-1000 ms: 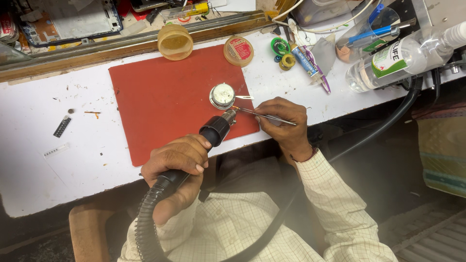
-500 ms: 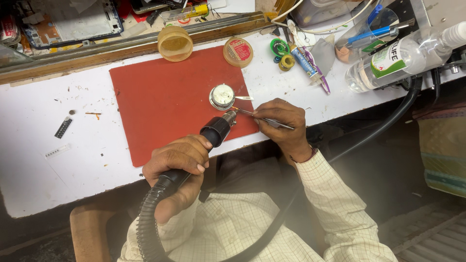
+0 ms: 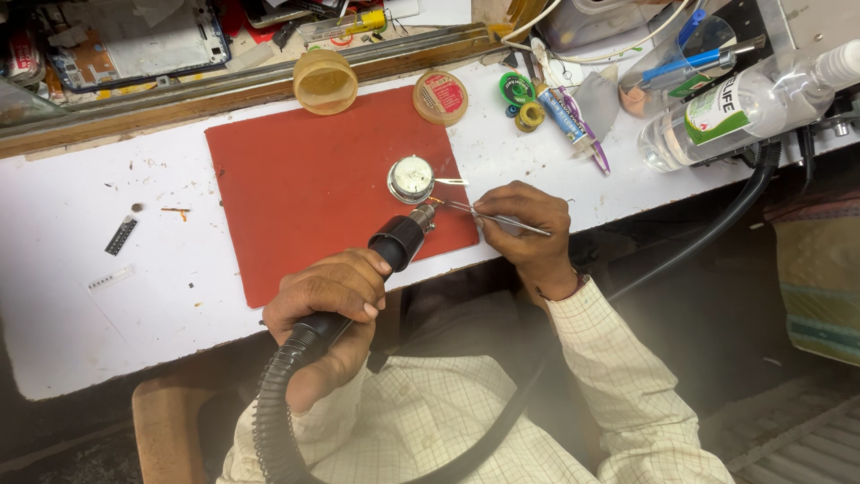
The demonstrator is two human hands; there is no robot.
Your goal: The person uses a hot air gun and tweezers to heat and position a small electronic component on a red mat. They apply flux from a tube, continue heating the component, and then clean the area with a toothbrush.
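Red mat [image 3: 305,188]: flat rubber sheet on the white bench; a round metal case [image 3: 411,178] lies on it.
Left hand [image 3: 327,296]: closed around the black hot-air tool [image 3: 394,244], its nozzle pointing up-right, just below the case.
Right hand [image 3: 524,224]: pinches thin steel tweezers [image 3: 497,215], tips pointing left to the nozzle, nearer the case.

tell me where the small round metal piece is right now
In the head view, the round metal piece lies on the red mat, near its right edge, just beyond the black tool's nozzle.
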